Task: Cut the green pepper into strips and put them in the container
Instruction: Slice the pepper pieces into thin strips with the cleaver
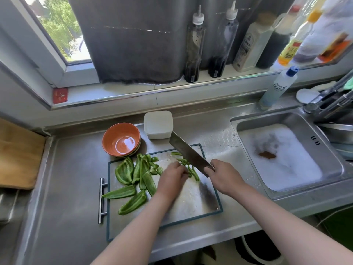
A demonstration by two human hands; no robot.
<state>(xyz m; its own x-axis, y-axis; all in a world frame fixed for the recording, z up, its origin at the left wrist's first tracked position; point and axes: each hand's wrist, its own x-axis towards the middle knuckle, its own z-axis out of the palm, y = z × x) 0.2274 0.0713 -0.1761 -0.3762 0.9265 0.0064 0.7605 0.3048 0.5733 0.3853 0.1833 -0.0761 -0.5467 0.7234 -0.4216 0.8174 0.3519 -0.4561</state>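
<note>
A cutting board [191, 205] with a dark rim lies on the steel counter. Large green pepper pieces [131, 180] are heaped on its left half. Thin pepper strips [193, 172] lie near the board's middle, between my hands. My left hand [172, 178] rests on the board with its fingertips curled onto the pepper being cut. My right hand [222, 175] grips the handle of a cleaver [188, 152], whose blade angles up toward the back left over the strips. A white square container [158, 124] stands behind the board. Next to it sits an orange bowl [121, 139].
A sink [282, 155] full of foam lies to the right, with a faucet [328, 104] behind it. A dish soap bottle [277, 88] stands on the counter's back edge. Sauce bottles [219, 46] line the windowsill. A wooden board [19, 155] sits at far left.
</note>
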